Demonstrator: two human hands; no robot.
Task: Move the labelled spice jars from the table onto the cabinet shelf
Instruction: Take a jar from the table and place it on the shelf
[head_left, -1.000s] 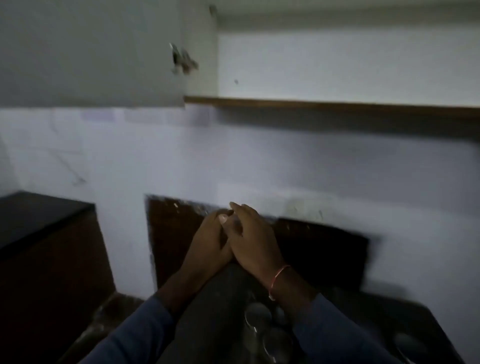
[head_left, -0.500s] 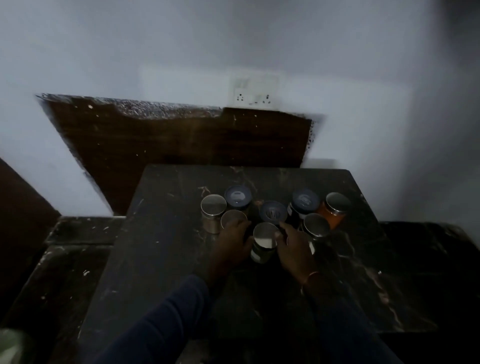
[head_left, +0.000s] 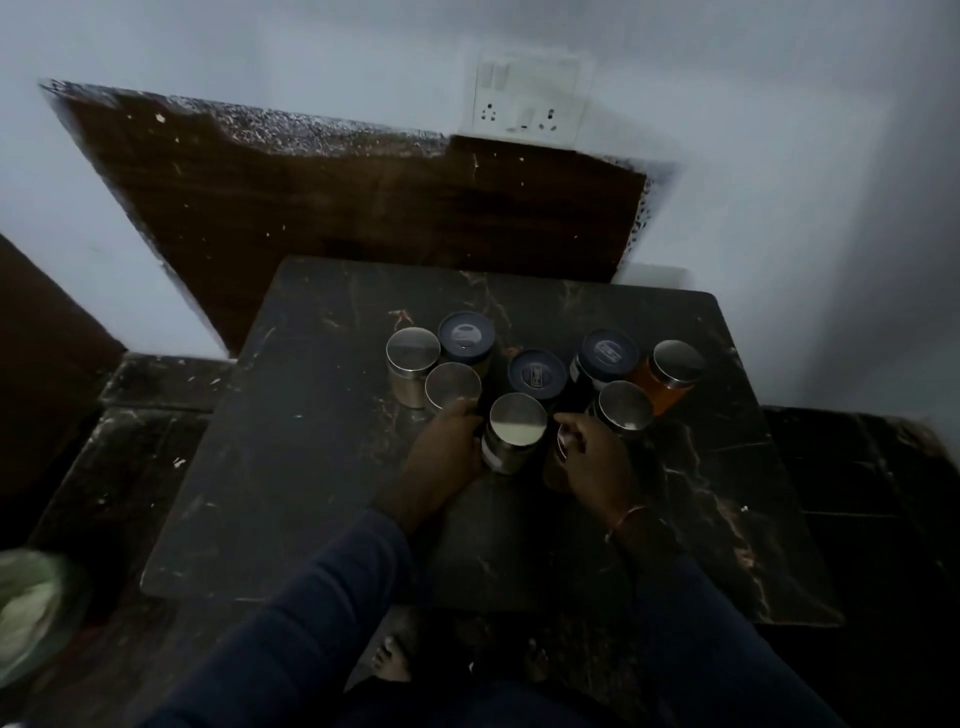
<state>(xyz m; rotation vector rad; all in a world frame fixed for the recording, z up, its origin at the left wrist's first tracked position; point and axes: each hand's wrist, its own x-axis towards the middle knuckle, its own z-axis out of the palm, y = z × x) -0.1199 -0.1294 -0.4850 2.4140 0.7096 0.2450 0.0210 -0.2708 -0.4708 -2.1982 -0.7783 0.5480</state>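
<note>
The jars stand upright, close together, mid-table: 5 show steel lids, 3 blue lids.

Dim interior, viewed from above. A pale, plain wall is shown, against which a dark wooden panel with a chipped, speckled upper edge is set. A white socket plate is mounted on the wall just above the panel's right part. A dark, marble-veined table is placed in front of the panel. Dark, scuffed stone flooring is seen on both sides. A brown cabinet side is cut off at the left edge; a blurred pale green object is seen lower left.
</note>
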